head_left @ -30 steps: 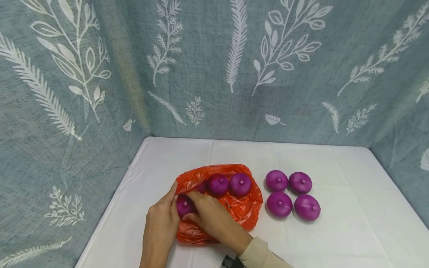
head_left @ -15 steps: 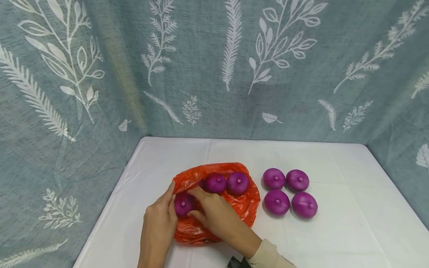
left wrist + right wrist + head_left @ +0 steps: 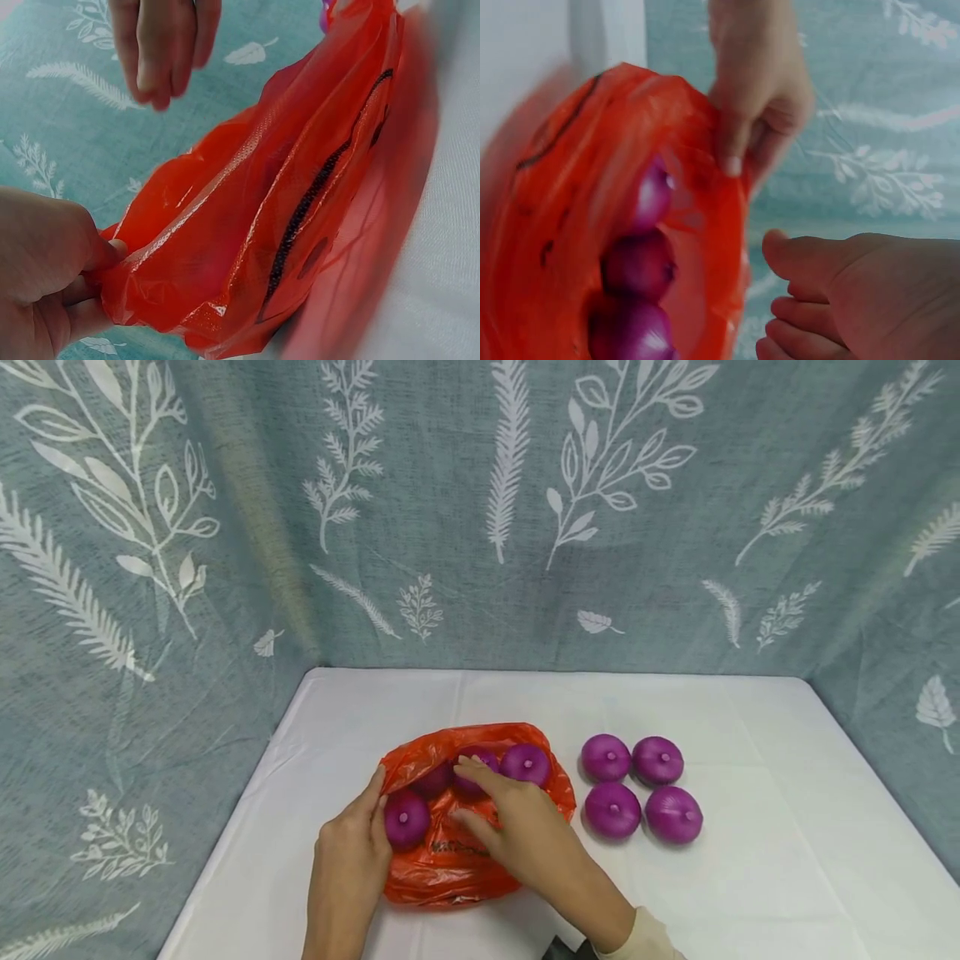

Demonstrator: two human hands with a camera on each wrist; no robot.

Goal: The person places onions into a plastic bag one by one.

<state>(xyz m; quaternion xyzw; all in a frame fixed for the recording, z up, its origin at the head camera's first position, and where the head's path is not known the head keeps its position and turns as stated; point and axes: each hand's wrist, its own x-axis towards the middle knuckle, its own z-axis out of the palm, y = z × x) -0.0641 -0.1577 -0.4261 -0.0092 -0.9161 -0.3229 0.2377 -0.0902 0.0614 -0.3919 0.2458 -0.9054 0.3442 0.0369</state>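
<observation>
My left hand (image 3: 351,852) pinches the left rim of a red-orange plastic bag (image 3: 450,887). The left wrist view shows the bag's edge between thumb and fingers. Several purple onions lie inside the wide mouth: one (image 3: 407,819) sits close by my left fingers, another (image 3: 432,782) is partly shaded by the bag's back wall, and one (image 3: 525,763) rests at the right. Over the bag hovers my right hand (image 3: 540,827), holding nothing, thumb apart from the fingers; it partly covers a middle onion (image 3: 472,758). The right wrist view shows this hand (image 3: 877,292) beside the bag, its fingers loosely bent.
To the right of the bag, several more purple onions (image 3: 612,811) stand grouped on the white tablecloth (image 3: 765,760). A blue-green leaf-print curtain (image 3: 465,610) encloses the table's back and sides. A black object (image 3: 567,948) shows at the right wrist.
My right hand has come away from the leftmost onion and moved right, leaving that onion in the bag. My left hand keeps its hold on the rim. The head view has shifted slightly.
</observation>
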